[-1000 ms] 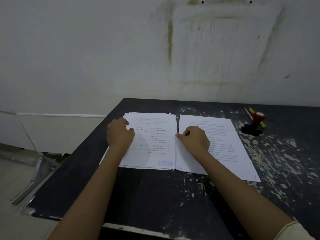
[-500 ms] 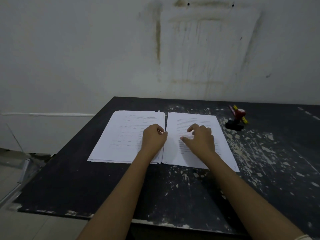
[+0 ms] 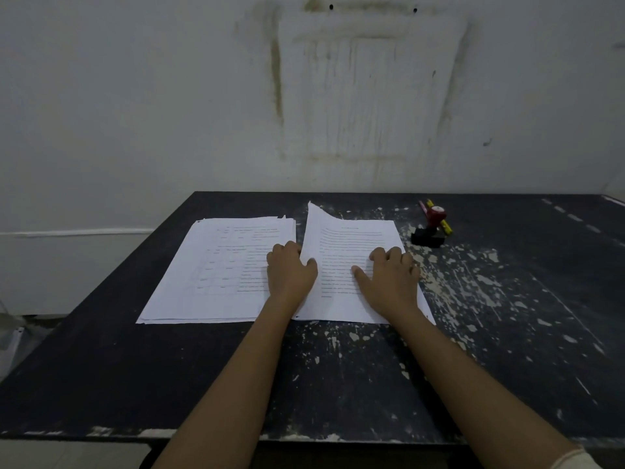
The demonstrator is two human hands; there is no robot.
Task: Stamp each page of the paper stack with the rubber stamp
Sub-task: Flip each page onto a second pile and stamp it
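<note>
A pale plastered wall (image 3: 169, 96), streaked with brownish stains around a lighter rectangular patch, is seen behind the work surface. Most of the lower view is taken up by a dark table (image 3: 507, 333). Its matt black coating is chipped away in many pale flecks, thickest on the right half and along the near edge.

Two sets of white printed sheets are laid side by side on the table. A left pile (image 3: 220, 265) lies flat with slightly ragged, uneven edges, and faint table-like print is seen on its top page. Just to its right lies the paper stack (image 3: 338, 309), printed with dense lines of text. The top sheet (image 3: 348, 238) of this stack is raised along its left edge, and its far left corner is curled upward into a point.

The left hand (image 3: 291, 275) is placed over the seam between the two sets. The raised left edge of the top sheet is pinched by it, with the thumb laid on the page and the curled fingers at the edge. The right hand (image 3: 392, 279) is rested on the right half of the same sheet. Its fingers are loosely bent, its thumb is stretched out to the left, and nothing is held in it.

The rubber stamp (image 3: 434, 216) is stood on the table beyond and to the right of the right hand, well apart from both hands. A rounded red handle is set on its black block base. Thin red and yellow sticks (image 3: 447, 227), perhaps pencils, are laid just behind it.
</note>
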